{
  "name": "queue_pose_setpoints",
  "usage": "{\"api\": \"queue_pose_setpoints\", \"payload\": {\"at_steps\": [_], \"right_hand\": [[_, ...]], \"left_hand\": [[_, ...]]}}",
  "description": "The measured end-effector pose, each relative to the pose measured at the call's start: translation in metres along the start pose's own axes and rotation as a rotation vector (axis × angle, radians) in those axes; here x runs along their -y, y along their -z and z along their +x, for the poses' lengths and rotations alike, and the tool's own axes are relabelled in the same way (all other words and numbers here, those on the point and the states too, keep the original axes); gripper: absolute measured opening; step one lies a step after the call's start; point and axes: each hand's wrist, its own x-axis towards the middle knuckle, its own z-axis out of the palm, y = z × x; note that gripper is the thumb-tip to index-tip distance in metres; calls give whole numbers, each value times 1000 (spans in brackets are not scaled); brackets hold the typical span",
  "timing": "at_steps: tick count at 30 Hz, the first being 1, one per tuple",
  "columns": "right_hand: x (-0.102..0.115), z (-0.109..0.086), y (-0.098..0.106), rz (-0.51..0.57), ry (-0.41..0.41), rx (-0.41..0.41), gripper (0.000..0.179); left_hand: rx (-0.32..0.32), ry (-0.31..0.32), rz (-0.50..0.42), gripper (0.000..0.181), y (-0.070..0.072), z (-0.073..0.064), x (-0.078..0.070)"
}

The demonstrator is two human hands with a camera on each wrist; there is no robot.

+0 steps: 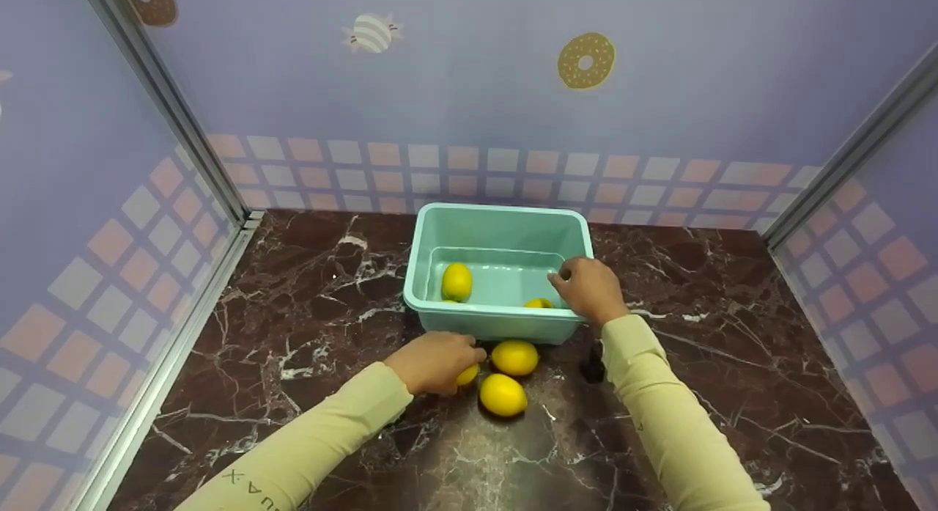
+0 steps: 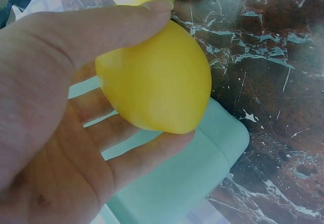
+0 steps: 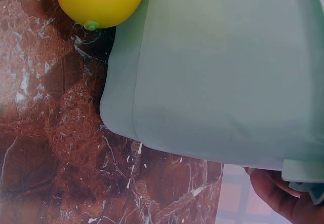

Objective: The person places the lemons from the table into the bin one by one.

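My left hand (image 1: 437, 362) pinches a yellow lemon (image 2: 157, 82) between thumb and fingers, just in front of a mint-green plastic basin (image 1: 498, 317). In the left wrist view the lemon's whole side shows, with the basin behind the fingers. Two more lemons lie on the table right of that hand, one lemon (image 1: 515, 358) by the basin's front wall and another lemon (image 1: 503, 395) nearer me. At the basin's right side, my right hand (image 1: 590, 287) grips the rim, its fingers (image 3: 276, 191) curled at the outer edge. Inside the basin, a lemon (image 1: 457, 281) sits at left; others are partly hidden by the front rim.
The dark red marbled tabletop (image 1: 322, 423) runs back to a purple patterned wall (image 1: 476, 78). Metal posts and side panels bound it left and right. A small black object (image 1: 592, 366) lies beside the right sleeve.
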Motion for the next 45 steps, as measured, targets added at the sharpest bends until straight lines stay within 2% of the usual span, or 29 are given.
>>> {"api": "queue_pose_setpoints", "payload": {"at_steps": [8, 23, 45], "right_hand": [[2, -1, 1, 13, 1, -6, 32], [0, 0, -1, 16, -9, -10, 33], [1, -1, 0, 21, 4, -9, 33]], "left_hand": [[-13, -8, -9, 30, 1, 0, 1], [-23, -22, 29, 25, 8, 1, -1], [-2, -17, 34, 30, 16, 4, 0]]}}
